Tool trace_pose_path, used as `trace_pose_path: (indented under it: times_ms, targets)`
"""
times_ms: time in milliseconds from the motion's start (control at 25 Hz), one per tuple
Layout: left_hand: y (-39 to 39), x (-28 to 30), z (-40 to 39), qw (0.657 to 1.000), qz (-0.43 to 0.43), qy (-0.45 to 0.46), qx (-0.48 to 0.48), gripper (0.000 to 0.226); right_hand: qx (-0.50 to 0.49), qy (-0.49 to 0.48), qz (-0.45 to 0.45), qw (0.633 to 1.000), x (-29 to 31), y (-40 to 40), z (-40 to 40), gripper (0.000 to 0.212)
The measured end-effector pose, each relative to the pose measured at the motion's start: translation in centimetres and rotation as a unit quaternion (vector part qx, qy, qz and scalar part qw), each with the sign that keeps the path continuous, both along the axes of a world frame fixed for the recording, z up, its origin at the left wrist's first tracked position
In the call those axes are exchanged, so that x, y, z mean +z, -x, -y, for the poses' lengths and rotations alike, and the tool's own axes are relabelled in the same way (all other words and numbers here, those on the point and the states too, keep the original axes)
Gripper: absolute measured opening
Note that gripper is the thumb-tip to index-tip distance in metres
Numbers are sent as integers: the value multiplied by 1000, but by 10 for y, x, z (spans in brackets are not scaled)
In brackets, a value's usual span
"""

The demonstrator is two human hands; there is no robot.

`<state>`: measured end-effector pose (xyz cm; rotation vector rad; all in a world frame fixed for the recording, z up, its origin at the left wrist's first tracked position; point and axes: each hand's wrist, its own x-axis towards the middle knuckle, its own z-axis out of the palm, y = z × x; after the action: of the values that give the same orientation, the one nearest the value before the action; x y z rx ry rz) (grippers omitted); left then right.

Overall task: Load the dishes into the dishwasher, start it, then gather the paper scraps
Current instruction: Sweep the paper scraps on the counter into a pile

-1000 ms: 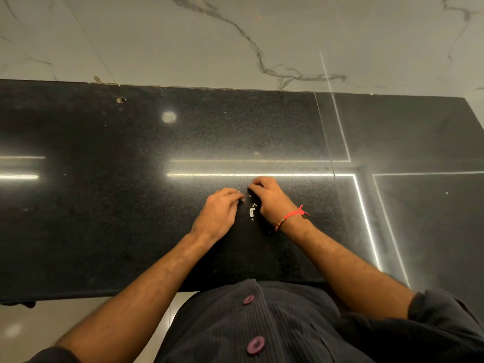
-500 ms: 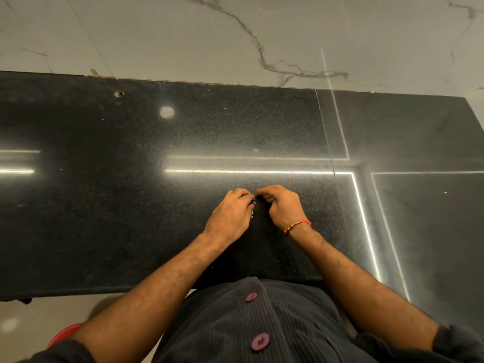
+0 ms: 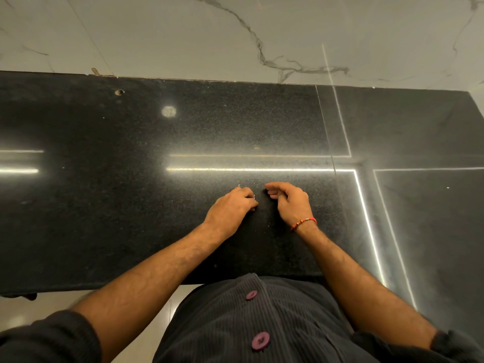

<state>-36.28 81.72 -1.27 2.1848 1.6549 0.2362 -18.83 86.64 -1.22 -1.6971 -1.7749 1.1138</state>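
Both my hands rest on the black granite counter (image 3: 131, 205) just in front of my body. My left hand (image 3: 230, 205) has its fingers curled inward, and small white paper scraps (image 3: 253, 197) show at its fingertips, pinched there. One tiny scrap (image 3: 238, 185) lies on the counter just beyond that hand. My right hand (image 3: 290, 203), with a red thread band at the wrist, sits a short gap to the right. Its fingers are loosely curled and nothing shows in them. Its palm side is hidden.
A marble wall (image 3: 235, 35) rises behind the counter. A small hole (image 3: 119, 92) marks the counter's back left. A seam (image 3: 327, 142) splits the counter on the right. The front edge (image 3: 104, 286) runs at my waist, with pale floor below.
The loose white scraps seen between my hands a second ago are gone from the counter. My hands came together, then drew slightly apart, the left keeping scraps at its fingertips.
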Motion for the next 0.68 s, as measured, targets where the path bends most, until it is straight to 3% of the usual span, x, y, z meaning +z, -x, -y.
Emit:
trace_pose_path:
  times_ms: [240,280,360,480,680]
  targets:
    - [-2,-9,4,996,-67,-53,-40,30,10,-14,-22,1000,-5,-4,2,36]
    - [-4,-11,5,997,-49,-46,-27,26,13,-14,-18,1000,-5,-4,2,36]
    - [-8,-9,4,994,85,0,75,16,38,-30,10,999,-2,-5,0,34]
    - [-5,-4,2,913,284,17,293,10,158,-133,87,975,-1,4,-6,28]
    - [7,7,27,785,403,31,470,19,351,-207,188,894,-11,23,8,32]
